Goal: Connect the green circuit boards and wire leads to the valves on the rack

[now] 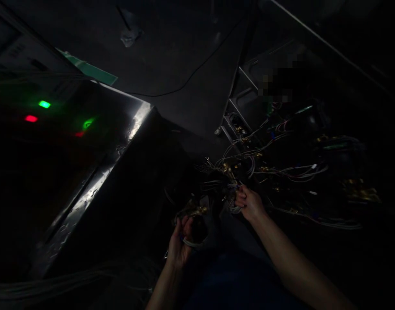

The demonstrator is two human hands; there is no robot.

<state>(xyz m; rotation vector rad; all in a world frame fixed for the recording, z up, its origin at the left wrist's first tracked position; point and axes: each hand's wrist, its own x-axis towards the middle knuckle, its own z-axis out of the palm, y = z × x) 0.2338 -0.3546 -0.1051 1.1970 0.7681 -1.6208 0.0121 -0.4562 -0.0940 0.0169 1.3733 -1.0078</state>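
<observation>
The scene is very dark. My left hand (pixel 180 243), low in the middle, has its fingers curled round a dark wired part with a brass-coloured piece (pixel 201 210). A pale loop of wire (pixel 191 244) runs beside its palm. To the right, my right hand (pixel 247 201) is closed on thin wires, with a pale wire coil (pixel 234 209) just under its fingers. Brass-coloured fittings (pixel 228 168) and bundles of thin wires lie just beyond this hand. The exact shape of what each hand holds is lost in shadow.
On the left stands a machine with a shiny metal edge (pixel 97 181), a green light (pixel 44 104) and a red light (pixel 31 118). More wire bundles (pixel 294 172) and brass parts (pixel 360 190) spread to the right, near a metal rack (pixel 238 114). A dark cable (pixel 184 84) crosses the floor.
</observation>
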